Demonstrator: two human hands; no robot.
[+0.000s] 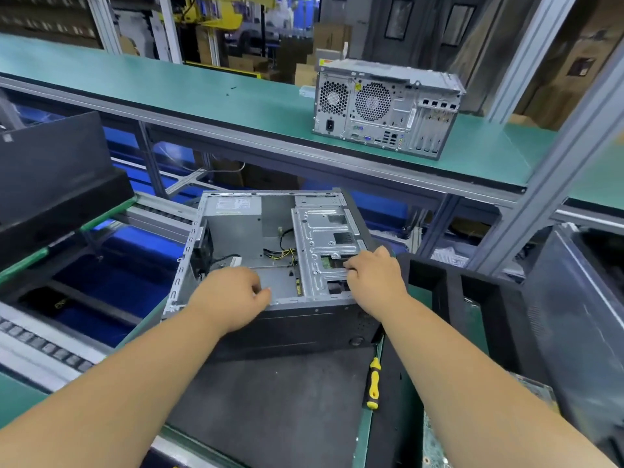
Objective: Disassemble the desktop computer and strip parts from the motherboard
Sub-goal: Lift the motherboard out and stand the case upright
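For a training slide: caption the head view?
Both hands, left and right, reach into an opened desktop case; screwdriver lies nearby.

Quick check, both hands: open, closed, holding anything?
Left hand: fingers curled at the open case rim; a grip cannot be told.
Right hand: fingers curled onto the drive cage, gripping it.

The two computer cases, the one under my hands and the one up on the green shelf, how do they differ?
The near case lies on its side with its panel off, its interior and cables exposed; the shelf case looks closed, its rear fan grilles and ports facing the camera. The near case is being handled: the left hand rests at its rim, the right hand on its drive cage. The shelf case stands untouched. Both are grey metal desktop towers.
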